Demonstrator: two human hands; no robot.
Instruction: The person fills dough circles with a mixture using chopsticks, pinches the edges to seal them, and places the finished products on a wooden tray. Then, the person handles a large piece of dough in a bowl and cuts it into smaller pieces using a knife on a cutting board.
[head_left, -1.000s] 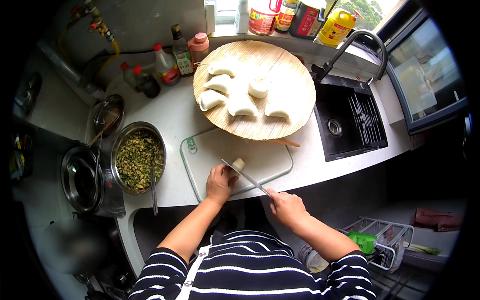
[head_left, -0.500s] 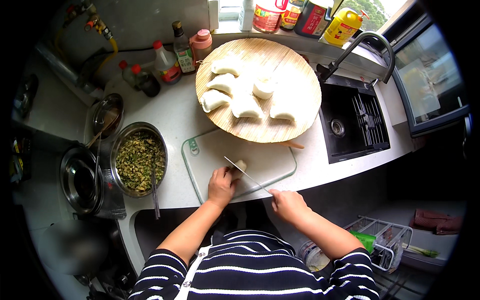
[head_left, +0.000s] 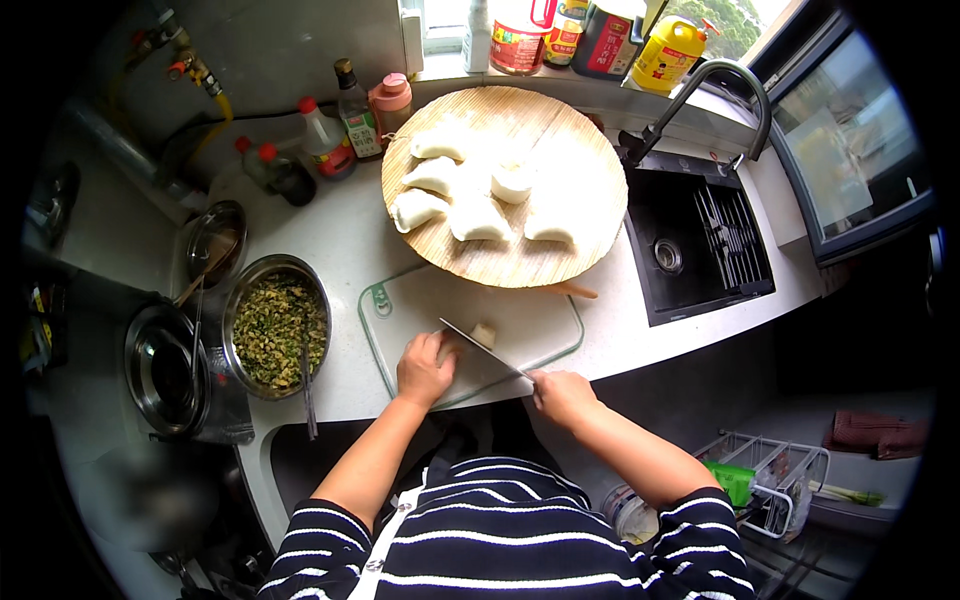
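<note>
A knife slants across the white cutting board with the green rim, its handle inside my closed right hand. Just beyond the blade lies a small pale piece of dough. My left hand rests at the board's near left, fingers curled close to the knife's tip. Something pale shows by its fingertips, too small and blurred to name. Behind the board, a round slatted tray carries several white crescent-shaped dough pieces, some washed out by bright light.
At left stands a steel bowl of chopped green and yellow filling, with chopsticks in it. Other metal bowls are farther left. Bottles line the back wall. The black sink and its curved tap are at right.
My left hand has drawn back slightly to the left, away from the dough it was on. A small dough piece now lies uncovered beyond the blade. The view has shifted a little.
</note>
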